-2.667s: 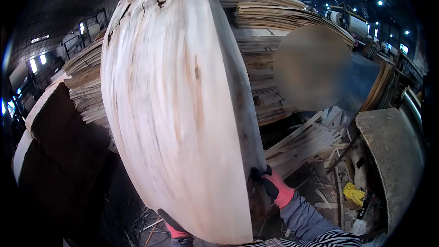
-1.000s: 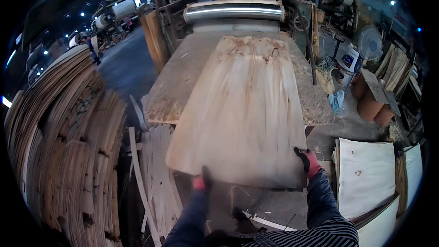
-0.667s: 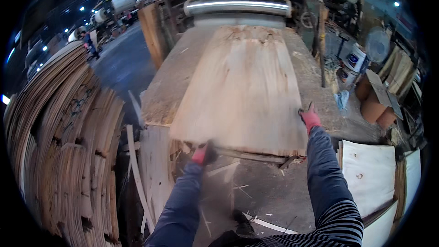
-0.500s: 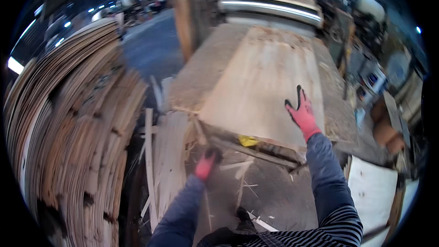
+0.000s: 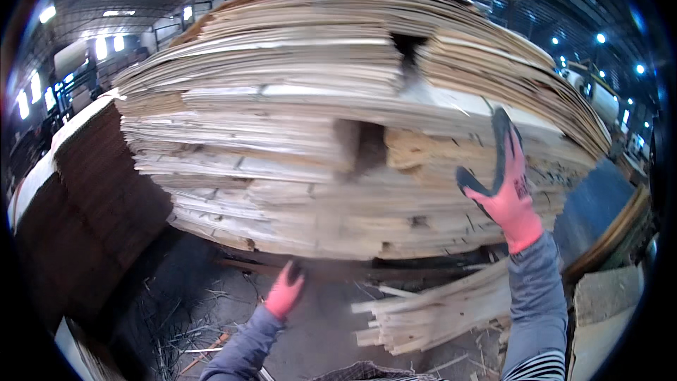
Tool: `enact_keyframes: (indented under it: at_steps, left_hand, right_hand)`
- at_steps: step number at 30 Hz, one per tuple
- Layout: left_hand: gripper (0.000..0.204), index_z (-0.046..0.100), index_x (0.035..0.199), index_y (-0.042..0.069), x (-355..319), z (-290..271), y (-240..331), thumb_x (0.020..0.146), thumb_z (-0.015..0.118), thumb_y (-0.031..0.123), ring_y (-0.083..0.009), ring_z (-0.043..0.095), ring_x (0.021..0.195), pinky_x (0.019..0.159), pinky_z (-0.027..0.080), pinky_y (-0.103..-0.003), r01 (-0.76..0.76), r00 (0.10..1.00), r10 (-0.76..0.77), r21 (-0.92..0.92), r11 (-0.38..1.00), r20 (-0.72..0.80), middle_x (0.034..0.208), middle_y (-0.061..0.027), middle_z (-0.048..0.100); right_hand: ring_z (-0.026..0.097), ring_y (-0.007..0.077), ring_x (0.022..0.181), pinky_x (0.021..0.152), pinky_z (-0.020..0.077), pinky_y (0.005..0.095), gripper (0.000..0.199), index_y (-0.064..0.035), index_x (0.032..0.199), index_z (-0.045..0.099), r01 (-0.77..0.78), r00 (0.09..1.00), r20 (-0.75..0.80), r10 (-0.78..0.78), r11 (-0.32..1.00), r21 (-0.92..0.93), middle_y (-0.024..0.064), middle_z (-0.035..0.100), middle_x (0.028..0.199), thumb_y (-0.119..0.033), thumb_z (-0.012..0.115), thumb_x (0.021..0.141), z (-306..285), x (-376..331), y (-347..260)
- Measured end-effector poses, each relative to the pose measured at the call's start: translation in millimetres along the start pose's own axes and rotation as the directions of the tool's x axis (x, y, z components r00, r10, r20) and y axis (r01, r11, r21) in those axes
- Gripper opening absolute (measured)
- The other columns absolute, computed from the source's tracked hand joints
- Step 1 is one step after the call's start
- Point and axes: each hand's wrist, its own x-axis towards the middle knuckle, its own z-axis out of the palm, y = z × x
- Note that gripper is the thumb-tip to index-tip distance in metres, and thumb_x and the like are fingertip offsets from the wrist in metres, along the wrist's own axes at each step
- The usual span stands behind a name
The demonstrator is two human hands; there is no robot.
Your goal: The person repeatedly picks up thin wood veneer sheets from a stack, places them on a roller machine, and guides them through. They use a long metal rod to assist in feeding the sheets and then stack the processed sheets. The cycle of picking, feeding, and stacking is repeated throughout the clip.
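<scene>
A broad, tall stack of thin wood veneer sheets [image 5: 282, 152] fills the middle, its uneven edges facing me. My right hand [image 5: 506, 194], in a pink glove with dark grey fingers, is raised in front of the stack's right part. Its thumb and fingers are spread, with nothing in them; whether it touches a sheet I cannot tell. Lower down, my left hand [image 5: 285, 291], gloved alike, hangs near the bottom edge of the stack. Its fingers point up and seem loosely extended, slightly blurred, and I see nothing in them.
Pale veneer strips [image 5: 437, 307] lie low in front of the stack. Thin wood scraps [image 5: 176, 328] litter the floor at the left. A darker stack [image 5: 106, 197] stands far left. Boards [image 5: 606, 296] stand at the lower right, beside my right arm.
My view has swung left from the bench with the veneer sheet and roller machine to the tall stack. My right hand stays spread and raised; the left stays low.
</scene>
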Motion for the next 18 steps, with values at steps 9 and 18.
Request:
enact_keyframes:
  at_steps: [9,18]
  left_hand:
    - [0.053,0.036,0.125,0.0,187,-189,131,0.076,0.057,0.002,-0.0265,0.05,0.104,0.088,0.04,-0.033,-0.502,0.722,0.656,0.487,0.714,-0.218,0.116,-0.0184,0.046]
    - [0.064,0.042,0.121,0.005,390,-190,313,0.064,0.065,0.02,-0.0345,0.037,0.113,0.097,0.025,-0.046,-0.532,0.111,0.985,0.845,-0.051,0.13,0.123,-0.0173,0.04]
  right_hand:
    - [0.024,0.0294,0.126,0.103,0.0172,0.0459,0.091,-0.0145,0.135,0.019,0.16,0.971,-0.132,-0.2,0.95,-0.267,0.0148,0.026,0.136,-0.05,0.065,0.065,169,304,-70]
    - [0.033,0.0307,0.122,0.101,0.025,0.0426,0.086,-0.0187,0.134,0.024,-0.189,0.933,0.152,0.326,0.804,-0.563,0.0122,0.034,0.133,-0.056,0.062,0.067,260,493,7]
